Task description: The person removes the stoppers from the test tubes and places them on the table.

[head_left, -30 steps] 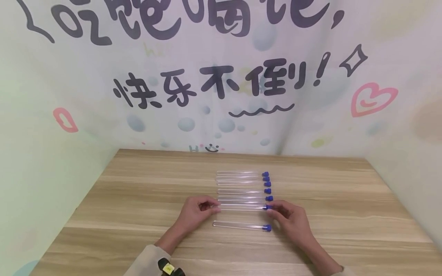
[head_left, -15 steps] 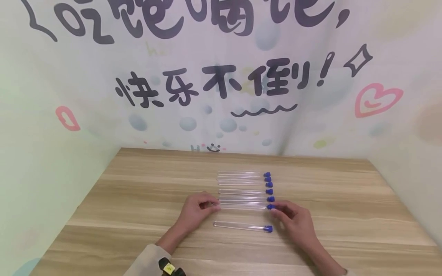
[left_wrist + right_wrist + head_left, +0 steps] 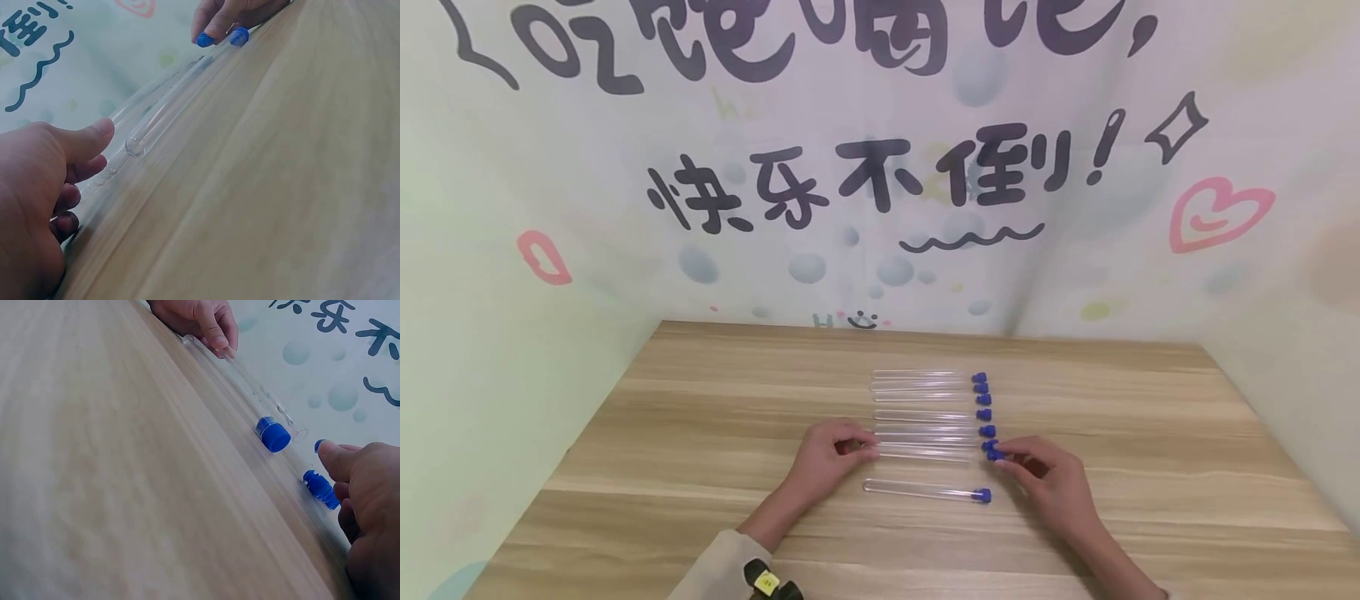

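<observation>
In the head view, my left hand (image 3: pixel 829 458) pinches the rounded end of a clear test tube (image 3: pixel 925 455), whose other end is uncapped. My right hand (image 3: pixel 1051 482) pinches a small blue cap (image 3: pixel 996 456) just off that tube's mouth. In the right wrist view this cap (image 3: pixel 319 445) shows only partly at the thumb tip. Beside the fingers lies another loose blue cap (image 3: pixel 320 489). Nearer the body rests a capped test tube (image 3: pixel 917 489), its blue cap (image 3: pixel 273 434) seated on its end.
Farther back on the wooden table (image 3: pixel 715 392), several clear tubes (image 3: pixel 917 397) lie side by side, with loose blue caps (image 3: pixel 982 400) at their right ends. A printed cloth backdrop (image 3: pixel 775 275) stands behind the table.
The blue cap has come off the end of the tube, and my right hand has shifted slightly right with it. My left hand stays at the tube's rounded end.
</observation>
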Demonstrator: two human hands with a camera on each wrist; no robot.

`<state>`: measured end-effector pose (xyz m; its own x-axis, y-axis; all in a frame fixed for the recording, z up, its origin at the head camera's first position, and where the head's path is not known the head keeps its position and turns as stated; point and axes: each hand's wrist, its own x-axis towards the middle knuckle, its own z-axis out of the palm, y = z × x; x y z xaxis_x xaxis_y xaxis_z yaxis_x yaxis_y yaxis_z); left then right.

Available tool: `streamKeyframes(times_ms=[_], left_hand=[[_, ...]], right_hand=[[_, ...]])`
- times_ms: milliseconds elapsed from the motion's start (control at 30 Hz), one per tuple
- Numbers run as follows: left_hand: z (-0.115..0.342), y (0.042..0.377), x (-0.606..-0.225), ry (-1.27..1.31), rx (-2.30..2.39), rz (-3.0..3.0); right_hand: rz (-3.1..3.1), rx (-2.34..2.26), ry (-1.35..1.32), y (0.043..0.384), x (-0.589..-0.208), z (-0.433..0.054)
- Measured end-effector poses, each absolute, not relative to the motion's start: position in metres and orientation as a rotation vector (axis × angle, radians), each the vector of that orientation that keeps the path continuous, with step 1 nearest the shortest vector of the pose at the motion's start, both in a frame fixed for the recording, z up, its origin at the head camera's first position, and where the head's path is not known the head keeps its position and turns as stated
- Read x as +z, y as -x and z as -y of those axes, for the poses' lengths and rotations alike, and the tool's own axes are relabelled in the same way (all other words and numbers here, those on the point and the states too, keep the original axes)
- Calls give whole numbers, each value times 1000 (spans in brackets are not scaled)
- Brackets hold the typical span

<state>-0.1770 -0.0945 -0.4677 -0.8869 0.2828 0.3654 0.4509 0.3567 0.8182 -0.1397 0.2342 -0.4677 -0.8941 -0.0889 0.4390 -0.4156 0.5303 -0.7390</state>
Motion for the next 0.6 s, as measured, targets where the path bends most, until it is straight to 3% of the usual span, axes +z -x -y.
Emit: streamKeyframes(times_ms=[300,600], left_hand=[[94,178,-469,697,-1526,2501],[90,178,-470,692,-1462,2593]], right_hand=[[2548,1252,-243,140,-467,-233],[2543,1245,-286,142,-469,-232]])
